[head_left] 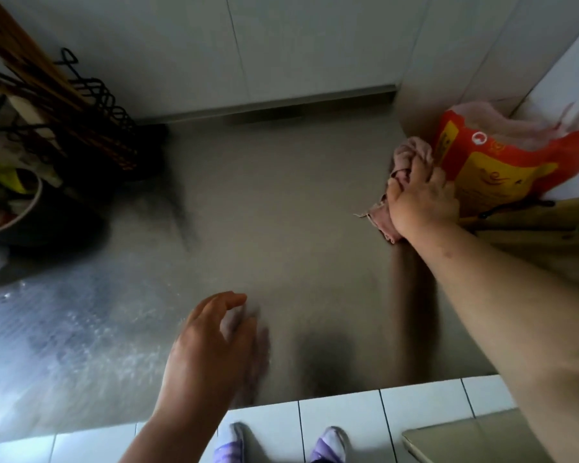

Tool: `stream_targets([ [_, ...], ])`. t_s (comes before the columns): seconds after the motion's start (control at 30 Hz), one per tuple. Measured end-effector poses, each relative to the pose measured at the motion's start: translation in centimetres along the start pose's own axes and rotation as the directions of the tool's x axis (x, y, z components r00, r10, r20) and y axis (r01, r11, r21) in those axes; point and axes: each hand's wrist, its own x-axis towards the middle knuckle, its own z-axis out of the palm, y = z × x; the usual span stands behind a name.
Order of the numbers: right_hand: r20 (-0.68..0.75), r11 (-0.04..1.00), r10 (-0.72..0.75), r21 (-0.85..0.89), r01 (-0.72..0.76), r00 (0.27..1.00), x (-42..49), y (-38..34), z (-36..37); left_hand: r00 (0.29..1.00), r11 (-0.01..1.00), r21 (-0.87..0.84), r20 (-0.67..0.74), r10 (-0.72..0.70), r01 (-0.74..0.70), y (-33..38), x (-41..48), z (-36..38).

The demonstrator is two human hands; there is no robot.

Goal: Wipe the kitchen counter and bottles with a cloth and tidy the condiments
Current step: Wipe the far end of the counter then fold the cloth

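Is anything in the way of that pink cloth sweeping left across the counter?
Nothing visible: the counter lies bare from the cloth to the utensil rack at left. The left hand hovers nearer the front edge.

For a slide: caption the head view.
Right hand grips a pink cloth beside an orange bag; left hand open over the counter.

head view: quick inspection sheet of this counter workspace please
surface: grey counter, glare and sheen at its left end
job's things: pink cloth bunched against an orange bag; no bottles seen
clutter: dark wire rack with chopsticks, and a bowl, at the far left
hands: right hand grips the cloth; left hand low over the counter, fingers relaxed, holding nothing
cables: nothing seen
surroundings: white wall panels behind, white tiled front, purple shoes below
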Motion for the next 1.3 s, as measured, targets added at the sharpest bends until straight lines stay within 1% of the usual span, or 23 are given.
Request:
stream_targets([
  [0.07,0.006,0.997,0.072,0.042,-0.072,0.997,-1.6,1.4,-0.3,0.999,0.999,-0.006,0.013,0.031,-0.031,0.3,0.1,-0.2],
  [0.2,0.003,0.984,0.136,0.116,-0.136,0.991,-6.4,4.5,-0.5,0.995,0.997,-0.002,0.061,0.082,-0.082,0.5,0.1,-1.0],
  [0.3,-0.037,0.979,0.179,0.104,-0.175,0.983,-11.2,6.6,-0.4,0.987,0.993,-0.002,0.105,0.121,-0.121,-0.2,-0.1,-1.7],
  [0.33,-0.066,0.984,0.164,0.086,-0.159,0.984,-12.6,7.2,-0.1,0.985,0.992,-0.007,0.118,0.128,-0.128,-0.5,-0.3,-2.0],
  [0.4,-0.113,0.998,0.055,-0.021,-0.058,0.992,-15.4,7.8,0.5,0.980,0.989,-0.011,0.136,0.146,-0.146,-1.7,-0.7,-3.0],
  [0.43,-0.109,0.997,0.006,-0.072,-0.014,0.994,-16.4,7.7,0.8,0.978,0.988,-0.016,0.144,0.154,-0.153,-2.4,-0.9,-3.5],
  [0.5,-0.071,0.997,0.010,-0.075,-0.015,0.997,-18.6,6.4,1.3,0.972,0.986,-0.025,0.161,0.169,-0.167,-4.2,-1.3,-5.1],
  [0.53,-0.056,0.998,0.012,-0.062,-0.016,0.998,-19.8,5.0,1.4,0.971,0.985,-0.030,0.166,0.172,-0.169,-5.4,-1.6,-6.2],
  [0.6,-0.057,0.998,-0.036,-0.062,0.032,0.998,-21.4,2.2,1.7,0.970,0.984,-0.025,0.165,0.180,-0.178,-7.0,-1.9,-7.5],
  [0.73,-0.075,0.981,-0.192,0.001,0.193,0.979,-26.0,-7.5,3.3,0.969,0.979,0.003,0.149,0.199,-0.202,-11.2,-2.2,-12.1],
  [0.8,-0.077,0.951,-0.307,0.005,0.308,0.949,-29.0,-12.6,4.1,0.971,0.977,0.020,0.118,0.210,-0.214,-13.0,-2.2,-14.2],
  [0.87,-0.106,0.902,-0.417,0.074,0.425,0.903,-32.1,-17.3,4.6,0.971,0.973,0.037,0.084,0.225,-0.228,-14.4,-2.1,-16.0],
  [0.93,-0.074,0.841,-0.517,0.141,0.522,0.853,-35.1,-21.6,5.1,0.971,0.970,0.047,0.050,0.234,-0.237,-15.6,-2.1,-17.7],
  [0.97,-0.038,0.803,-0.563,0.210,0.558,0.825,-36.5,-23.5,5.2,0.971,0.970,0.050,0.039,0.238,-0.240,-16.2,-2.1,-18.7],
  [1.0,-0.019,0.768,-0.580,0.320,0.554,0.815,-37.6,-24.9,4.9,0.970,0.969,0.056,0.035,0.240,-0.241,-16.6,-2.0,-19.4],
  [1.03,0.013,0.711,-0.563,0.518,0.476,0.827,-38.2,-25.8,4.3,0.971,0.969,0.061,0.032,0.237,-0.239,-16.9,-2.0,-19.9],
  [1.07,0.071,0.633,-0.512,0.705,0.320,0.856,-38.5,-26.4,2.9,0.971,0.969,0.060,0.022,0.238,-0.239,-17.3,-2.0,-20.6],
  [1.1,0.150,0.509,-0.443,0.853,0.111,0.884,-38.4,-26.6,1.6,0.971,0.969,0.056,0.013,0.239,-0.240,-17.6,-1.9,-21.0],
  [1.13,0.204,0.432,-0.340,0.901,-0.040,0.918,-37.5,-26.3,0.5,0.969,0.968,0.052,0.005,0.246,-0.246,-17.7,-1.7,-21.3],
  [1.2,0.194,0.309,-0.132,0.940,-0.146,0.972,-35.0,-24.4,-1.2,0.968,0.968,0.031,-0.001,0.249,-0.249,-17.6,-1.6,-21.5],
  [1.23,0.201,0.251,-0.066,0.951,-0.178,0.977,-33.6,-23.1,-1.7,0.969,0.969,0.016,0.004,0.248,-0.248,-17.5,-1.5,-21.3],
  [1.27,0.209,0.306,0.002,0.931,-0.200,0.978,-32.1,-21.5,-1.8,0.968,0.968,0.006,0.013,0.251,-0.251,-17.4,-1.4,-21.1],
  [1.3,0.190,0.467,0.089,0.859,-0.210,0.978,-30.5,-19.4,-1.5,0.967,0.967,-0.002,0.026,0.254,-0.254,-17.1,-1.3,-20.5],
])
